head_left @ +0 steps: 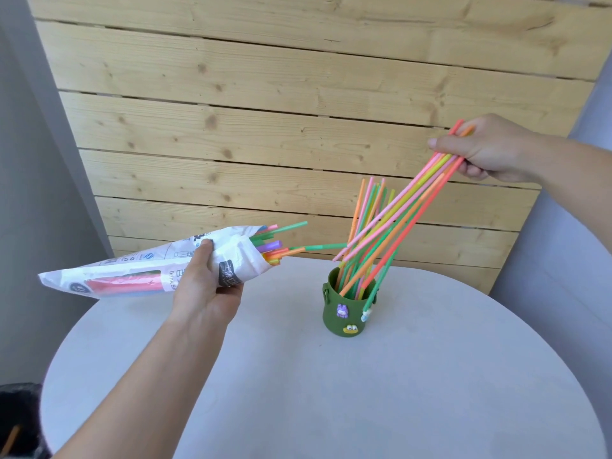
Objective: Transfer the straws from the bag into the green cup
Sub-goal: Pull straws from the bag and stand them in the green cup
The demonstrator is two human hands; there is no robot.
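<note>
My left hand (pixel 207 286) grips a white plastic straw bag (pixel 139 270) held above the table's left side, its open mouth pointing right. Coloured straw ends (pixel 276 245) stick out of that mouth. A dark green cup (pixel 347 313) with small stuck-on figures stands on the table, several straws upright in it. My right hand (pixel 486 149) pinches a slanted bundle of pink, yellow, orange and green straws (pixel 407 200) near their upper ends. Some lower ends reach into the cup; others hang left of its rim.
The round white table (pixel 331 385) carries only the cup. A pale wooden plank wall (pixel 265 111) rises right behind it. A dark bin (pixel 20 419) sits at the lower left beside the table edge.
</note>
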